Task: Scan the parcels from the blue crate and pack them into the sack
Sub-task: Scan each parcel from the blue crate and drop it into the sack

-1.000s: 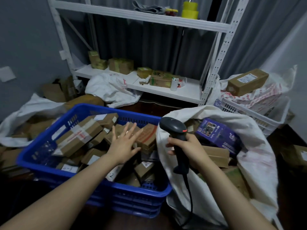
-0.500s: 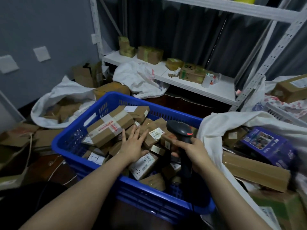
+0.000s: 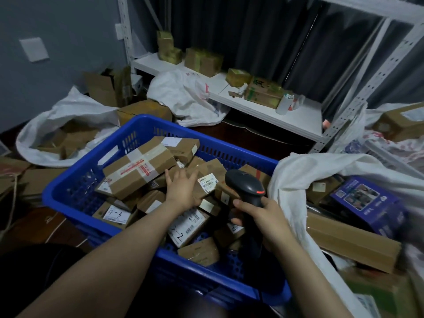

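A small labelled parcel (image 3: 207, 183), lying among others toward the blue crate's (image 3: 206, 141) far edge, is touched by the left hand's (image 3: 183, 190) outstretched fingers. A black scanner (image 3: 246, 184) is gripped by the right hand (image 3: 266, 216) beside the white sack (image 3: 298, 166).

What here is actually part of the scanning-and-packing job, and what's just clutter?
In use: blue crate, parcels, scanner, sack, left hand, right hand.
Lying about: shelf boxes, white roll, far-left sack, wall plate.
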